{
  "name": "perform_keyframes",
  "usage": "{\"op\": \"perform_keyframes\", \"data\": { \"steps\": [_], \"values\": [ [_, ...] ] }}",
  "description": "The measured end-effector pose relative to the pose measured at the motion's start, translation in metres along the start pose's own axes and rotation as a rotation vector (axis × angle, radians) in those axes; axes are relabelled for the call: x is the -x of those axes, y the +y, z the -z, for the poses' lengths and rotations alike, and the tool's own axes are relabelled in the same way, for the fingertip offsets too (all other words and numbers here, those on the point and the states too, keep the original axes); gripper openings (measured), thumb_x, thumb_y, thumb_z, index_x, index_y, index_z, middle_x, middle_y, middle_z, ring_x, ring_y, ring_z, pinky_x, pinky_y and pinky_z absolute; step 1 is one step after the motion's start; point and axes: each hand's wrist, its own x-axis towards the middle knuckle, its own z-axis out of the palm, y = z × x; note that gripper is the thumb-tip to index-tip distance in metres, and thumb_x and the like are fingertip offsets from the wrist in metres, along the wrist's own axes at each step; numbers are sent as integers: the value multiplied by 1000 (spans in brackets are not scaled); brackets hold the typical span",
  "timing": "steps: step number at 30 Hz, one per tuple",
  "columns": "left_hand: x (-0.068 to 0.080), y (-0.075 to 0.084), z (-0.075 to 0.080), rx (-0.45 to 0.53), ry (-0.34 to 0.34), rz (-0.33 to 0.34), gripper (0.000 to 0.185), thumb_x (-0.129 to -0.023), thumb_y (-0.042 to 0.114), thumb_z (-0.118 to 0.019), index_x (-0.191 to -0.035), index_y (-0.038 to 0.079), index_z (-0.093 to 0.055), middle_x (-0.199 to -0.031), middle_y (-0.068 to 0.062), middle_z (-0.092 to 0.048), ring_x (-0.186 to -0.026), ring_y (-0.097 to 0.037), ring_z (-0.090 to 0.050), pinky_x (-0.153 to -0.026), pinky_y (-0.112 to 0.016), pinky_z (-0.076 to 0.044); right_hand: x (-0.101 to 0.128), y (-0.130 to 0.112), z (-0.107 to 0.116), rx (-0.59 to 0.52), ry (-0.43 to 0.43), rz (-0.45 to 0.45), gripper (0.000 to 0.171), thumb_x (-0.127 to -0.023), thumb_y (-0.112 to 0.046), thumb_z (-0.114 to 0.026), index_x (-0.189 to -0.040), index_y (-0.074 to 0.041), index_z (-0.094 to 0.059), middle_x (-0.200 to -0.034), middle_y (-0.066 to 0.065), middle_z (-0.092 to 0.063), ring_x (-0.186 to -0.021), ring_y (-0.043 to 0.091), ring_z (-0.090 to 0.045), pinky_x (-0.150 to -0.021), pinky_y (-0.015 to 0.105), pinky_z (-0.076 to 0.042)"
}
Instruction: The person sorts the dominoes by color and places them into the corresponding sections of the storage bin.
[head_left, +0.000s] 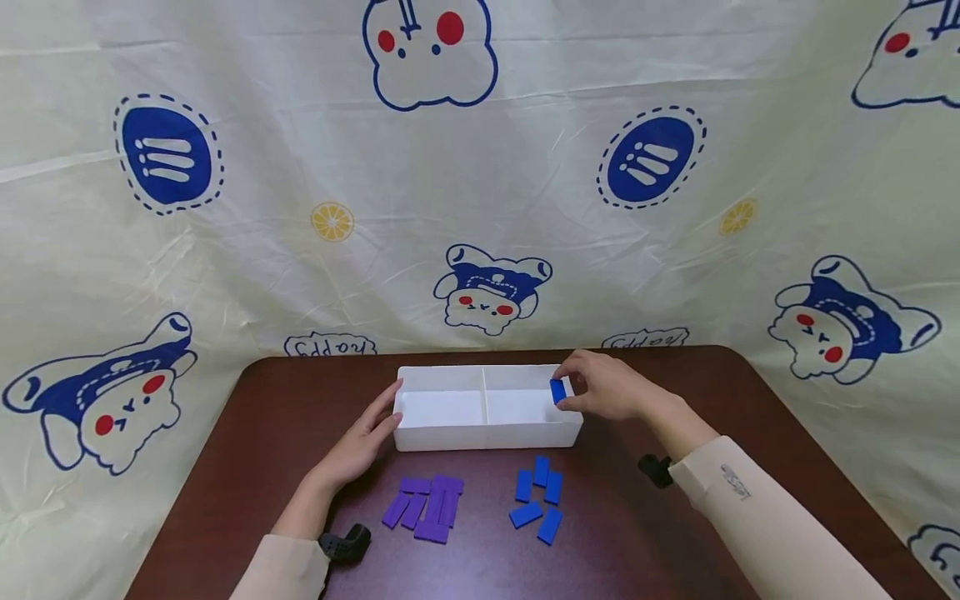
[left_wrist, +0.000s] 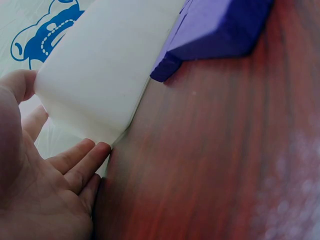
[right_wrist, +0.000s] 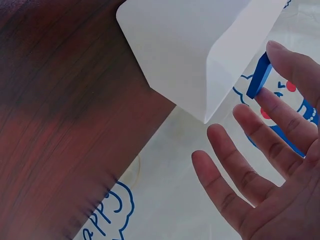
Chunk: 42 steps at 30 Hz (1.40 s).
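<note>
My right hand (head_left: pixel 606 388) pinches one blue block (head_left: pixel 558 392) between thumb and forefinger, held over the right compartment of the white box (head_left: pixel 487 437), near its right wall. The block stands roughly upright, long axis vertical, its lower end pointing into the compartment. My left hand (head_left: pixel 367 440) lies with fingers straight against the box's left end, bracing it. Step in hand, as I judge it: placing blue blocks in the box. The next move calls for lowering and letting go. Toward me from that hand, more blue blocks (head_left: pixel 538 498) lie on the desk (head_left: pixel 712 400); purple blocks (head_left: pixel 427 504) lie beside my left wrist
</note>
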Motion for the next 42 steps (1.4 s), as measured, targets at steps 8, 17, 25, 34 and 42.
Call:
{"op": "perform_keyframes", "data": {
  "steps": [8,17,25,34,42],
  "values": [
    [7,-2,5,-15,20,-2,61,-112,30,-46,-167,28,-20,-166,-20,-31,-152,-39,-34,-122,-58,-27,-15,1,-11,-26,-21,-11,45,-90,-33,-81,-128,-11,-70,-108,8,-66,-91,19,-57,-79,37,-50],
    [10,-2,6,-27,29,19,61,-111,32,-47,-166,29,-21,-166,-18,-32,-151,-36,-36,-121,-52,-29,-28,7,-27,-60,-56,-11,43,-91,-32,-81,-127,-10,-70,-110,6,-67,-88,18,-57,-78,36,-50],
    [6,-5,2,-22,33,10,60,-112,30,-47,-166,30,-22,-164,-19,-36,-149,-37,-39,-121,-48,-31,-33,12,-35,-35,-69,-20,43,-91,-31,-81,-128,-11,-71,-132,11,-68,-121,32,-59,-109,56,-46],
    [1,-1,-4,-15,41,9,60,-112,27,-47,-166,31,-22,-163,-18,-38,-148,-35,-41,-117,-32,-35,-34,16,-36,-37,-74,-45,44,-90,-29,-82,-128,-10,-70,-131,12,-68,-123,34,-60,-109,58,-46],
    [-2,-2,-7,-10,51,14,60,-112,27,-47,-166,32,-22,-164,-18,-38,-149,-35,-41,-122,-51,-29,-35,19,-41,-31,-78,-46,44,-89,-28,-82,-128,-10,-71,-126,11,-71,-119,33,-62,-106,57,-49]
  ]
}}
